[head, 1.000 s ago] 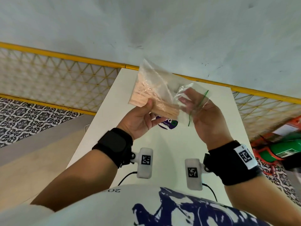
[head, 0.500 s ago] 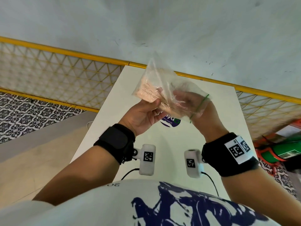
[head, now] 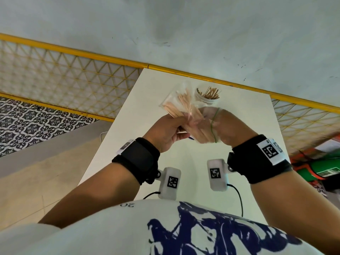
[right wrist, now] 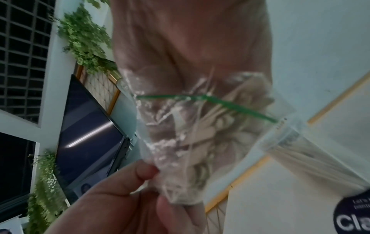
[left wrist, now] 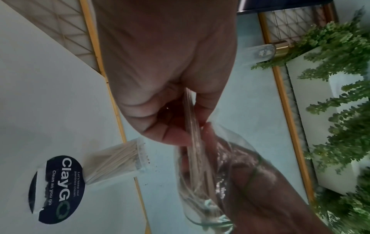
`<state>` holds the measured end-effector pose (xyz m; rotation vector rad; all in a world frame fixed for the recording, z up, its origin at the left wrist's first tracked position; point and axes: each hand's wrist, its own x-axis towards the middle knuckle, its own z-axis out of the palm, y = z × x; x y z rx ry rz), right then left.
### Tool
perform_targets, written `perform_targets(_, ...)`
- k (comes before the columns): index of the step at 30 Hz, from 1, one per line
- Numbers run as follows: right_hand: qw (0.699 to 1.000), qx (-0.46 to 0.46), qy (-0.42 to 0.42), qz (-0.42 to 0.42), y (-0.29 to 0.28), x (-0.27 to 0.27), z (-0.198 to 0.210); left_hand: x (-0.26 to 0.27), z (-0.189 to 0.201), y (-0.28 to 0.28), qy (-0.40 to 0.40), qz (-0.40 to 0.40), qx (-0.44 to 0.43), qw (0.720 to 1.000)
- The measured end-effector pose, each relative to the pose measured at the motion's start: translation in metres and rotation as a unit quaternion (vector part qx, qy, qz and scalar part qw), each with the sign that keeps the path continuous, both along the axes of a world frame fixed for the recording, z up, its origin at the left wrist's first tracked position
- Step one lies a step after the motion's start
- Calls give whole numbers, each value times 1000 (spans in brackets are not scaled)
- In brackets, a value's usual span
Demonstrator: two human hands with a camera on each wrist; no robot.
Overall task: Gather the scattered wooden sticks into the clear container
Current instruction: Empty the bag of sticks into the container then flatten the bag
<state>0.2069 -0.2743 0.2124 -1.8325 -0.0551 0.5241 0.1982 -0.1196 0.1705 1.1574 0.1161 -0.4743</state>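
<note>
A clear zip bag (head: 181, 107) full of wooden sticks is held up over the white table (head: 184, 162). My left hand (head: 170, 130) pinches the bag and the sticks in it from the left; the pinch (left wrist: 190, 126) shows in the left wrist view. My right hand (head: 227, 126) is pushed inside the bag, whose green zip line (right wrist: 220, 101) lies across it. Its fingers (right wrist: 202, 171) curl among the sticks, blurred. Behind the hands a clear jar (head: 207, 97) stands upright on the table with thin sticks poking out.
A round dark sticker (left wrist: 58, 188) lies on the table near the jar (left wrist: 118, 159). A yellow-framed mesh fence (head: 73, 81) runs behind the table's far edge. Red and green items (head: 322, 168) sit on the floor at the right.
My right hand went from the bag's mouth to deep inside it. The bag has tipped more upright and sits lower, which uncovers the jar behind it. My left hand keeps its pinch.
</note>
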Motion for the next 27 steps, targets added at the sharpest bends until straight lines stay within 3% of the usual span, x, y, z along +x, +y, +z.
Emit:
perform_targets(5,999,-32,10,17,-8,14,-15,12,-9,6,29,46,-8,998)
perform_targets(8,994,-76,73,17,-30,26,-19,28,-22,23,91,134,-83,983)
perform_targets(10,995,-50,84,9,-46,34,-23,36,-32,41,128,191,-150,961)
perform_targets(13,992,62,-8,-105,-63,63,-22,49,-48,61,169,255,-184,934)
perform_targets(15,962,128,-116,-214,-66,90,-17,50,-58,67,182,275,-183,926)
perform_targets(18,917,157,-194,-311,-65,139,-9,57,-75,67,208,277,-163,924)
perform_targets(21,906,144,-202,-343,-55,179,-19,61,-88,69,224,270,-156,923)
perform_targets(27,933,50,-156,-319,-55,212,-77,75,-102,74,232,259,-132,928)
